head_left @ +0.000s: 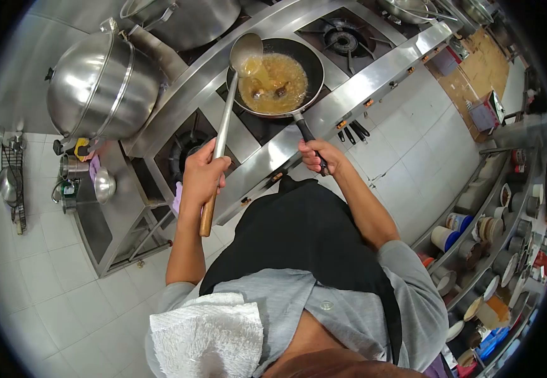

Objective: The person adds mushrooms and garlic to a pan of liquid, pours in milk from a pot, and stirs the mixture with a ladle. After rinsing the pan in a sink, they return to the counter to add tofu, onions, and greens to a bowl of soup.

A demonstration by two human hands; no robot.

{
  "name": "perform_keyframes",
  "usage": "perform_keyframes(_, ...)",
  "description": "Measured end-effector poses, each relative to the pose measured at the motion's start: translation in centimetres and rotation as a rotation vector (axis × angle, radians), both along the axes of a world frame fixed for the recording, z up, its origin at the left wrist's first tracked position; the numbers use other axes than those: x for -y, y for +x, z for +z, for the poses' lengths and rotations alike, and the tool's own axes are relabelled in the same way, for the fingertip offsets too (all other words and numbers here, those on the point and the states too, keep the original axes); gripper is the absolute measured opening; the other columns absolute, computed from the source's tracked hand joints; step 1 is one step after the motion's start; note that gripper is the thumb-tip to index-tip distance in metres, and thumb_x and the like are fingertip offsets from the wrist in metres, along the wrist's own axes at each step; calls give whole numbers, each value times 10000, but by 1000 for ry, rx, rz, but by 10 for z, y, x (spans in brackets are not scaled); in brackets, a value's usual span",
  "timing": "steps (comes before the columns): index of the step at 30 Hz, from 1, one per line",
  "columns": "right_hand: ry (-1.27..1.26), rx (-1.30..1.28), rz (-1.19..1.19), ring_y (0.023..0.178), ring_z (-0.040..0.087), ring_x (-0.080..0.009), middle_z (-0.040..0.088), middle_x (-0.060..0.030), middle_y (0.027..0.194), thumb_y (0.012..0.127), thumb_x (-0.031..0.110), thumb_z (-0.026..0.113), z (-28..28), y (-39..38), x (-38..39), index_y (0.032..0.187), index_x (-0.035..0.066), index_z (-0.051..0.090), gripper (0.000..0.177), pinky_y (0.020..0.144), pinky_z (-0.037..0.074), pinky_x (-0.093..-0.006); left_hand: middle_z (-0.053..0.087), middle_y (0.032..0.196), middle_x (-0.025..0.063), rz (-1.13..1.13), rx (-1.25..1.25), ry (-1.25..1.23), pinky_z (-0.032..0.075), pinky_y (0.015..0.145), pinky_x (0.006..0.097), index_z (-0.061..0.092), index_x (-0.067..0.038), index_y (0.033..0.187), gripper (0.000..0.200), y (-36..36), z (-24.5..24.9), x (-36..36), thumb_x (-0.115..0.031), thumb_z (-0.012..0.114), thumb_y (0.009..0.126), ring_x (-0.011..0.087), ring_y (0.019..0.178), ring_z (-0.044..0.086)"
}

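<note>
Towel (207, 337) near — pan (314, 66) (bubbling oil, browned pieces) — ladle (225, 126) holds oil.

One frying pan (312, 63), one ladle (225, 120) and one white towel (207, 337) are shown. Two hands appear (left hand (203, 177), right hand (316, 156)), with two uncovered burners (343, 39) and one large steel pot (100, 85).

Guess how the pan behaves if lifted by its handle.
The pan is probably front-heavy: liquid fills it, and the right hand grips only the end of its handle. The liquid would likely slosh with any tilt.
</note>
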State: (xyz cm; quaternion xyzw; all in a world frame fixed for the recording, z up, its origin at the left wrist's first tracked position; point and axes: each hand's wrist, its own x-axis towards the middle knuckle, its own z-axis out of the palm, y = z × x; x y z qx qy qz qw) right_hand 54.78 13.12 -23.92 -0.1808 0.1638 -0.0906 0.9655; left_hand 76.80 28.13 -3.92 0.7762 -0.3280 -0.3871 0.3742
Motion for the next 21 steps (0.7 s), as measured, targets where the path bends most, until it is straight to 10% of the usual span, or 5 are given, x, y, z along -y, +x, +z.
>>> perform_keyframes(7,-40,-111,-125,371,412,-58,428,35,525,836,100,610,43,-77,-7,794,74,490,130,322,355,-233,532,610,-10,-215,368,-152,391,446,248,534,-7,1273,488,-20,-56,42,-126,600,805,63,468,461)
perform_keyframes(16,-69,-299,-392,377,412,-61,430,31,533,790,91,653,61,-234,-14,814,75,487,169,325,351,-239,514,778,76,-229,-1101,43,374,324,238,454,40,1203,361,-183,-80,104,-93,516,873,106,443,446)
perform_keyframes(21,-64,-336,-546,379,412,-59,428,36,536,800,105,651,63,-326,-23,810,71,492,163,322,351,-239,517,744,66,-433,-1021,125,377,333,240,477,52,1143,312,-262,-50,132,-104,518,875,105,433,462)
